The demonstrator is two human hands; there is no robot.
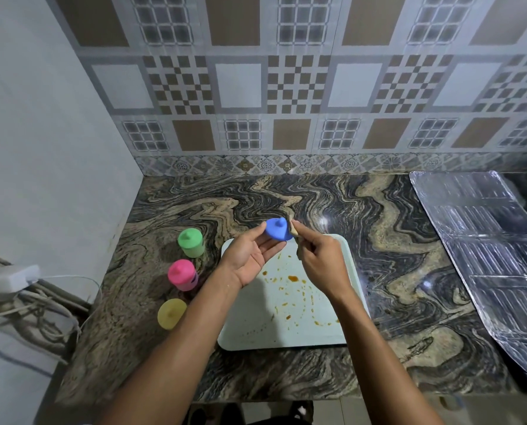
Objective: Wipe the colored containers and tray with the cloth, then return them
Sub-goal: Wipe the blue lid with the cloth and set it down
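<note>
The left hand (pixel 250 256) is raised above the far edge of the tray (pixel 286 335), palm turned up. It holds the blue container (pixel 276 230) between the thumb on top and the fingers beneath, which lie nearly straight. The container is tilted so that its knobbed top faces the camera; its lower part is hidden behind the top. The right hand (pixel 320 259) is curled tightly round a bunched beige cloth (pixel 300 251), and the cloth's upper end touches the right side of the blue container.

The white tray lies flat on the worktop (pixel 394 271) near its front edge, about midway along. Orange-brown smears and specks are scattered over its middle and right part.

3 more containers stand upright in a row on the worktop's left side, just left of the tray and apart from it. The green container (pixel 191 242) is farthest back, the pink container (pixel 182 274) stands in the middle, and the yellow container (pixel 171 313) is nearest the front edge.

A crinkled foil sheet (pixel 486 240) covers the worktop's right end. Off the left edge, a white power strip (pixel 10 279) sits among loose cables (pixel 41 317). A patterned tiled wall (pixel 286 87) rises behind the back edge.
</note>
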